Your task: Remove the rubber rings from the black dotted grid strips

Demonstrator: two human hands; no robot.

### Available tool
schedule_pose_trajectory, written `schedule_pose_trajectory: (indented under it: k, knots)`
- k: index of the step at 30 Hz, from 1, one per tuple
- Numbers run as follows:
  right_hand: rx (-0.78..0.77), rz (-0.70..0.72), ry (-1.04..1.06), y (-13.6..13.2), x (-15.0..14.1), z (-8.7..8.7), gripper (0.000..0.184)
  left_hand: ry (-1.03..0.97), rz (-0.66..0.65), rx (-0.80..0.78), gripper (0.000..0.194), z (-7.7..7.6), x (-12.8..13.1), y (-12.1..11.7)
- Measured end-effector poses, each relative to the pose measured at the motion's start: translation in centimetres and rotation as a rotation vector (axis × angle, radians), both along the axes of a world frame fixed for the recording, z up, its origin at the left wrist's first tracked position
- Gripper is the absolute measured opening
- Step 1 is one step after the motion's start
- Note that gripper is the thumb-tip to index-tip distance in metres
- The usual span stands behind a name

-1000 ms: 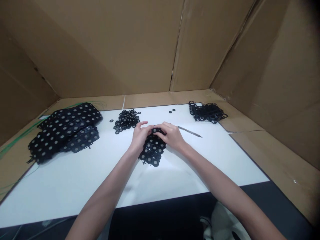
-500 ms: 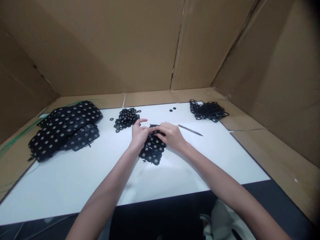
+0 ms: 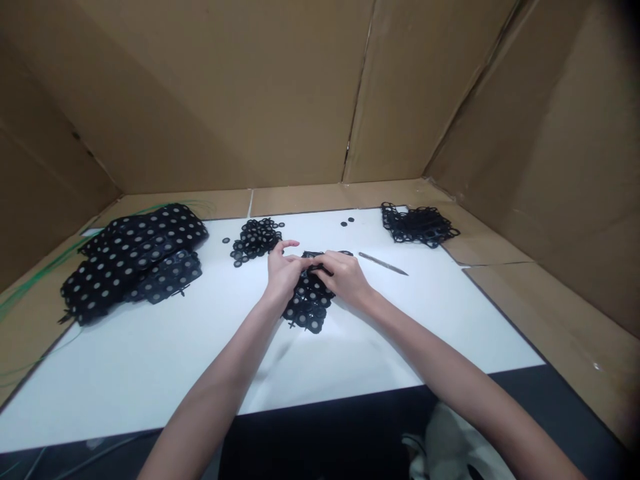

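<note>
Black dotted piece [image 3: 306,308] on white tabletop [image 3: 200,373] before me | my right hand [image 3: 345,275] curled, pinching its far end | my left hand [image 3: 283,273] half open, thumb there, grip I cannot tell | pointed strip [image 3: 383,264] right | disc pile [image 3: 257,237] beyond left | black loops [image 3: 423,227] far right

My single view sits on my head, facing forward and down along my arms [image 3: 233,370], far enough back that my fingers [image 3: 336,263], most of the surface [image 3: 145,367] and the cardboard walls [image 3: 240,100] fit; the dark upper-right corner seems unreadable.
</note>
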State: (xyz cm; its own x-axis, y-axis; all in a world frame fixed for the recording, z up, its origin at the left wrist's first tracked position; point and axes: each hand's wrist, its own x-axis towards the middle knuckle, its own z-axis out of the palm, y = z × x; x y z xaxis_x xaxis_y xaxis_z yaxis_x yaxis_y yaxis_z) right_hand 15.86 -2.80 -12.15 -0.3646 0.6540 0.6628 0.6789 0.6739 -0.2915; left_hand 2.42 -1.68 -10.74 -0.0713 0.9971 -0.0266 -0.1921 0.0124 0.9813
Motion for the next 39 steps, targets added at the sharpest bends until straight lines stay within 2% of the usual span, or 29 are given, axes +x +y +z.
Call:
schedule_pose_trajectory:
  k: [13,16,19,26,31,36,39]
  knots:
    - [0.105,0.054,0.020,0.2,0.2,-0.2,0.018,-0.029,0.003,0.017,0.042,-0.1,0.2,0.2]
    - [0.080,0.060,0.041,0.1,0.2,0.1,0.020,-0.044,-0.014,0.027,0.039,-0.1,0.2,0.2]
    - [0.033,0.036,0.052,0.1,0.3,0.4,0.013,-0.063,-0.019,0.003,0.039,-0.1,-0.1,0.2]
    - [-0.021,-0.060,0.121,0.0,0.6,0.6,0.011,-0.030,-0.136,-0.029,0.025,0.5,-0.3,0.2]
    - [0.011,-0.079,0.095,0.0,0.7,0.6,0.013,-0.088,-0.184,-0.156,0.031,1.0,-0.5,0.2]
    - [0.016,-0.035,0.070,0.1,0.8,0.5,0.013,0.002,-0.268,-0.125,0.035,1.0,-1.0,0.4]
    - [0.028,-0.029,0.062,0.2,0.9,0.6,0.013,0.134,-0.279,-0.009,0.038,1.2,-1.3,0.3]
